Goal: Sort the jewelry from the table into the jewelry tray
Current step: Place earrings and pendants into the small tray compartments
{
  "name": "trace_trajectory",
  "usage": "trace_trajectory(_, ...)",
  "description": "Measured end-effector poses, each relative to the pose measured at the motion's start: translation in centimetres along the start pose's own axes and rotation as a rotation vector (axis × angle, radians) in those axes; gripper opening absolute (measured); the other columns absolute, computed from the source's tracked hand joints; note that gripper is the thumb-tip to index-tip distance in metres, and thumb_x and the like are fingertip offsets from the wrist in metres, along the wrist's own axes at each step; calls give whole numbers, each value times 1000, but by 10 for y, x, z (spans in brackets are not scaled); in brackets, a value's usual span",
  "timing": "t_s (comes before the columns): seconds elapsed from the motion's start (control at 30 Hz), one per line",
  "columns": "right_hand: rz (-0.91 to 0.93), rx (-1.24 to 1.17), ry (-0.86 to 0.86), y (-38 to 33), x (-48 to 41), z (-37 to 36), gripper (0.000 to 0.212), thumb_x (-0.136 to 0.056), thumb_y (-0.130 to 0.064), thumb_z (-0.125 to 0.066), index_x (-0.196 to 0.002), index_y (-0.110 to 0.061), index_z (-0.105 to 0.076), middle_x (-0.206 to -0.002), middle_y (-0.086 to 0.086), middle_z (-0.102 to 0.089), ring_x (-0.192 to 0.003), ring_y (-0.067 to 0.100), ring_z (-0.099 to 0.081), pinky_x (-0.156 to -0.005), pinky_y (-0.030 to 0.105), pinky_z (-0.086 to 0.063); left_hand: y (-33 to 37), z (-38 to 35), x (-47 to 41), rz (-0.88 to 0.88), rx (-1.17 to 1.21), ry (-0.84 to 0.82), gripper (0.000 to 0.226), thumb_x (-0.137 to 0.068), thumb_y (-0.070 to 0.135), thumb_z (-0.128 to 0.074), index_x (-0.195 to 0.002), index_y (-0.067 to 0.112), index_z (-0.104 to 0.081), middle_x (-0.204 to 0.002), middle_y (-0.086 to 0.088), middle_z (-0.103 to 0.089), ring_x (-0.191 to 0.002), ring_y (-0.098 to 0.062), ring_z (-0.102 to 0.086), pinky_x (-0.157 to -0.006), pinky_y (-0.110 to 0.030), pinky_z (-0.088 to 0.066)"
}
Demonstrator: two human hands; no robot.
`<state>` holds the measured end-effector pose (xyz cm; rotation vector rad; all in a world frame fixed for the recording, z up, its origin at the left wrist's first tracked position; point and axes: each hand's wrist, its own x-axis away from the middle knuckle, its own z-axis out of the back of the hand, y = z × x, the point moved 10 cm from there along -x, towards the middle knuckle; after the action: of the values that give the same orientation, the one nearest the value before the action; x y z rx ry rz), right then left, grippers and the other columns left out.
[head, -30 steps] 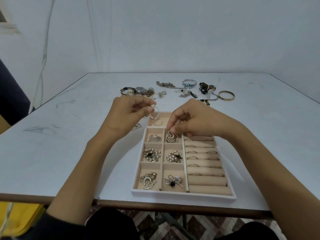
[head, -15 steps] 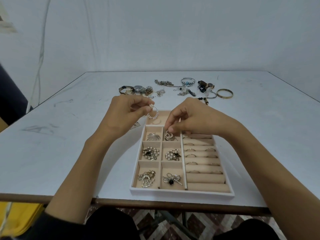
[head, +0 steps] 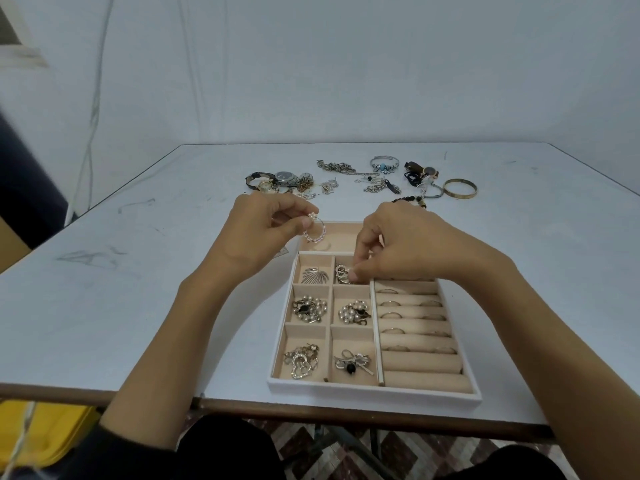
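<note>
Head view: our left hand [head: 258, 233] pinches a beaded hoop earring [head: 314, 231] above the jewelry tray [head: 374, 389] while right fingertips [head: 354, 273] close on its mate [head: 343, 274] in a compartment; we should lower gently, pairing them.

Left hand [head: 256, 233] raised, grip pinched; right hand [head: 408, 247] lowered, fingertips pinched.
</note>
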<state>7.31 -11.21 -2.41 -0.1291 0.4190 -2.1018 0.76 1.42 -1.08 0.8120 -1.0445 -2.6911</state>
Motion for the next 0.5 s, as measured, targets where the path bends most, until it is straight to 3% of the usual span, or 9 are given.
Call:
trace_trajectory(0.17, -55, 64, -3, 1, 2, 2, 19, -70, -42, -78, -71, -23, -74, -57, -11, -58, -55, 2, -50, -50, 22, -35, -1, 0, -1, 8, 5, -8, 17, -86, 9, -68, -102, 11, -72, -78, 11, -71, -75, 4, -68, -78, -17, -53)
trace_trajectory(0.27, -53, 58, -34, -1, 3, 0, 19, -73, -42, -76, -73, -22, -75, -58, -10, -59, -55, 3, -50, -52, 22, -37, -2, 0, -1, 28, 30, -20, 16, -86, 11, -69, -101, 14, -73, -82, 12, -72, -78, -6, -69, -79, -20, -54)
trace_trajectory(0.5, -48, 40, -72, -1, 2, -3, 23, -75, -42, -74, -75, -20, -74, -55, -10, -55, -53, 5, -48, -54, 23, -39, -2, -15, 5, 50, 129, -227, 14, -86, 14, -69, -98, 19, -73, -82, -1, -75, -85, -15, -69, -81, -21, -51)
